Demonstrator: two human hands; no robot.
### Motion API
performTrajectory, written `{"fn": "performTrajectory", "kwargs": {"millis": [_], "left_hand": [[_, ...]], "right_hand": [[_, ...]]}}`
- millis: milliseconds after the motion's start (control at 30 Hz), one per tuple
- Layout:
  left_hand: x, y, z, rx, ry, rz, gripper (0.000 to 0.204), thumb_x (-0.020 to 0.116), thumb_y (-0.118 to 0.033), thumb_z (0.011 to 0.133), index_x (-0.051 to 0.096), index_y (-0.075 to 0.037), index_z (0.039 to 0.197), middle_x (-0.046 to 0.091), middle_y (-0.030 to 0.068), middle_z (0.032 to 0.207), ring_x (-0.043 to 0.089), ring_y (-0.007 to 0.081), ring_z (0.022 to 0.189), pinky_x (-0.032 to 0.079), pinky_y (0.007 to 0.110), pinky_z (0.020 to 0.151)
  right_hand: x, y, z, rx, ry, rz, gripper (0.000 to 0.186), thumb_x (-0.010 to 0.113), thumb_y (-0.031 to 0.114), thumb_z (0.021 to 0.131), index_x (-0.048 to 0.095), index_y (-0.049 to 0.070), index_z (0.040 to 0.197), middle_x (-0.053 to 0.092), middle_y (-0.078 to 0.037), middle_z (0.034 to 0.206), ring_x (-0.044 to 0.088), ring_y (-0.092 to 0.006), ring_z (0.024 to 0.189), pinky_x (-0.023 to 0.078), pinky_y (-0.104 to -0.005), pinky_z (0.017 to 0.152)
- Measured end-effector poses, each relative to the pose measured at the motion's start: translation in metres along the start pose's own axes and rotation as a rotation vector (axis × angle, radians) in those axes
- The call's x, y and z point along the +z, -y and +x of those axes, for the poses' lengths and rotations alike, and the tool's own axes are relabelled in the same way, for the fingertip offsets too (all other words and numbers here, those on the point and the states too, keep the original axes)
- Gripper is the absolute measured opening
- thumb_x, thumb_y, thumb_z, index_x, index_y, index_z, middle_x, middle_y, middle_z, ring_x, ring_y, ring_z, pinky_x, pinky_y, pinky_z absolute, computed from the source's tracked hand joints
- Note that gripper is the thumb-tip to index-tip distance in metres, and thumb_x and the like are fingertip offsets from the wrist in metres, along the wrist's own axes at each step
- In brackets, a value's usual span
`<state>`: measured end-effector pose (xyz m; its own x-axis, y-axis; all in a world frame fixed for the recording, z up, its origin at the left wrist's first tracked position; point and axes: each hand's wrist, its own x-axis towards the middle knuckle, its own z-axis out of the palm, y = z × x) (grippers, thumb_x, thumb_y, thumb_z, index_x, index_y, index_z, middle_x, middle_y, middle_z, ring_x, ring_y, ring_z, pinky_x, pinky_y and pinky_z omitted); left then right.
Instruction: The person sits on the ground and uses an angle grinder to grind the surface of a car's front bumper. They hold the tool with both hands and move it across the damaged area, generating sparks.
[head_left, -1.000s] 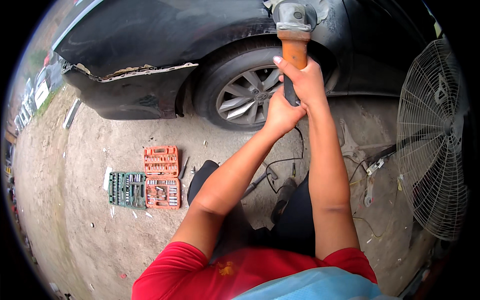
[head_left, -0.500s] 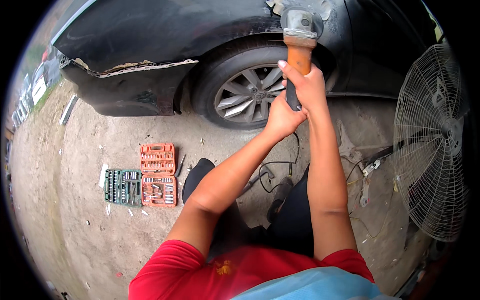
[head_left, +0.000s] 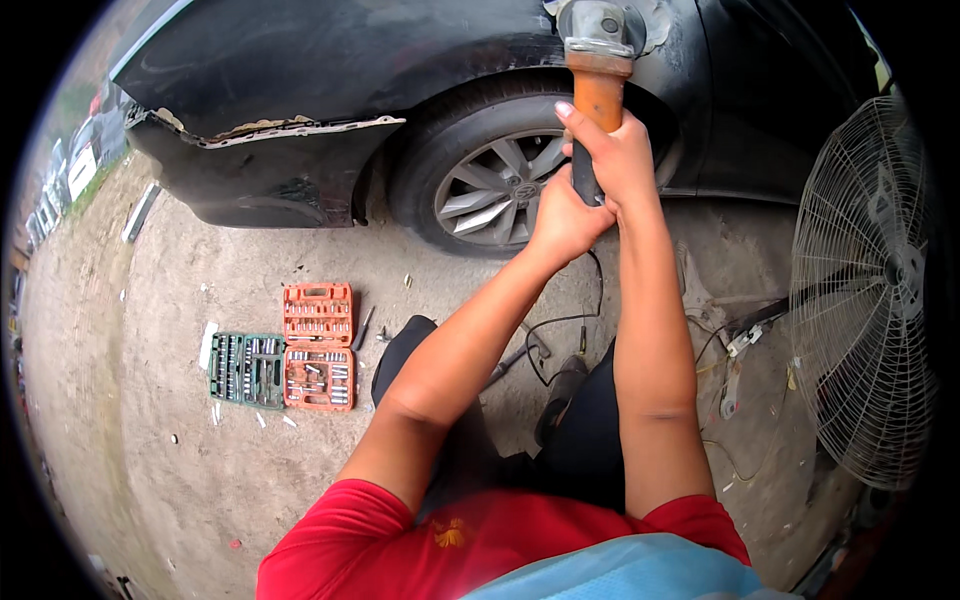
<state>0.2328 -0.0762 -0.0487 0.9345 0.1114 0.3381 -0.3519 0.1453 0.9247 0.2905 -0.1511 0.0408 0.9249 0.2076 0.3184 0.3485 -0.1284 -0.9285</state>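
Both hands grip an angle grinder with an orange body [head_left: 598, 92] and a metal head. My left hand [head_left: 568, 218] is closed around its black rear end, low on the tool. My right hand [head_left: 622, 163] wraps it higher, where orange meets black, with the thumb along the body. The grinder's head is at a scraped, pale patch [head_left: 655, 30] on the black car's fender [head_left: 400, 40], above the wheel [head_left: 440, 150]; whether the disc touches is hidden. A black cord [head_left: 598, 280] runs down from the tool to the ground.
A large wire fan [head_left: 855, 290] stands at the right, with cables by its base. Open orange [head_left: 318, 318] and green [head_left: 232, 370] socket cases lie on the concrete at left, beside a loose tool [head_left: 362, 330]. The car's bumper [head_left: 250, 185] has a broken, gapped edge. My legs are below.
Both hands and the grinder moved slightly right and down, then a little back up, keeping their grip. The view has shifted slightly.
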Motion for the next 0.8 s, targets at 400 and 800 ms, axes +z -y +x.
{"fn": "performTrajectory", "kwargs": {"millis": [400,800], "left_hand": [[0.006,0.001,-0.002,-0.063,-0.028,0.038,0.046,0.089,-0.022,0.085,0.068,0.001,0.119,0.078,0.0064,0.108,0.072,0.0143,0.100,0.058,0.035,0.092],[0.007,0.001,-0.007,-0.083,-0.046,0.054,0.049,0.091,-0.024,0.083,0.067,0.002,0.117,0.078,0.0082,0.108,0.072,0.0153,0.098,0.058,0.036,0.089]], "right_hand": [[-0.004,0.001,-0.008,0.059,-0.058,0.034,0.047,0.093,0.039,0.092,0.072,-0.001,0.105,0.072,-0.006,0.088,0.070,-0.0128,0.073,0.058,-0.0291,0.068],[-0.003,0.000,-0.011,0.060,-0.004,0.103,0.047,0.092,0.039,0.093,0.071,0.000,0.108,0.072,-0.007,0.089,0.071,-0.0139,0.075,0.059,-0.0298,0.069]]}}
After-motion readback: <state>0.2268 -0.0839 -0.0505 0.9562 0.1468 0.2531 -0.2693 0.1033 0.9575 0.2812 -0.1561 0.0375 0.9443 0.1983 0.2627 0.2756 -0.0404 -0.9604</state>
